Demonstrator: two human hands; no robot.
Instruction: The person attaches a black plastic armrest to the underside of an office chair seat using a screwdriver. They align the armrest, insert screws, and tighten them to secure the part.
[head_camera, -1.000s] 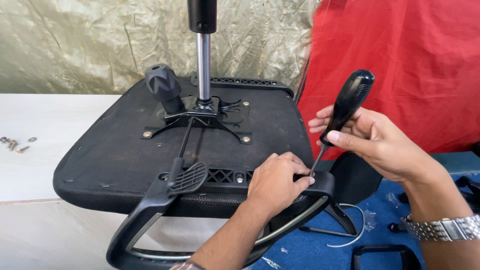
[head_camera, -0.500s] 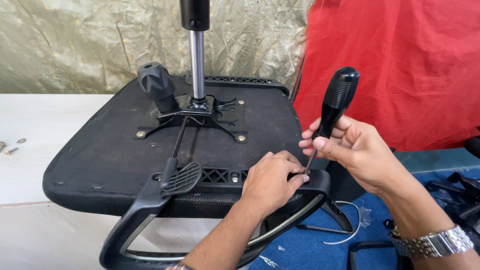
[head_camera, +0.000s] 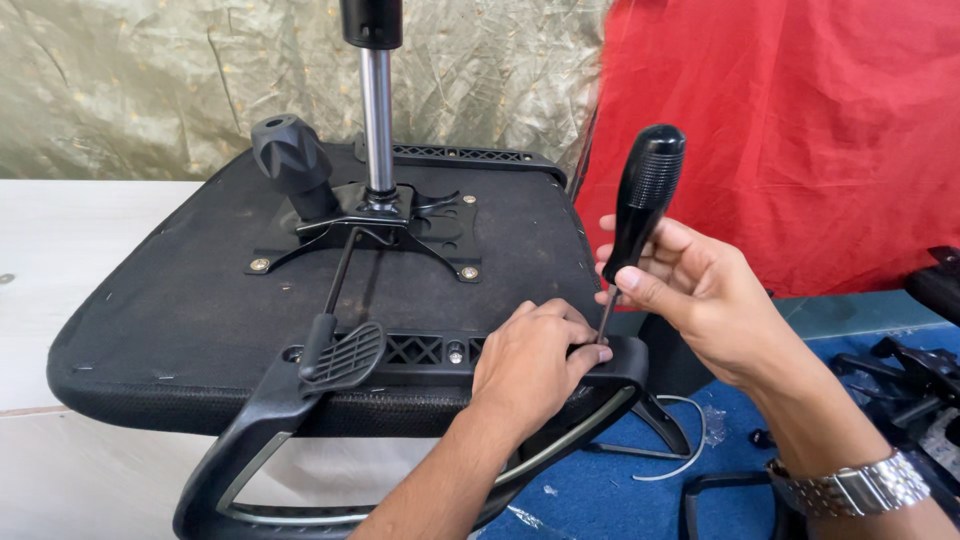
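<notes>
1. Behind the work hang a crinkled tan sheet and a red cloth; an upturned black chair seat lies on a pale table
2. Right hand: fingers closed round a black-handled screwdriver, tip down at the armrest bracket
3. Left hand: fingers curled over that bracket, pressing it to the seat edge, just beside the tip
4. Further out: lever paddle, metal plate, chrome post, knob
5. Risk, as I judge it: the tip could skid off the screw and jab the left fingers, since they sit so close
</notes>
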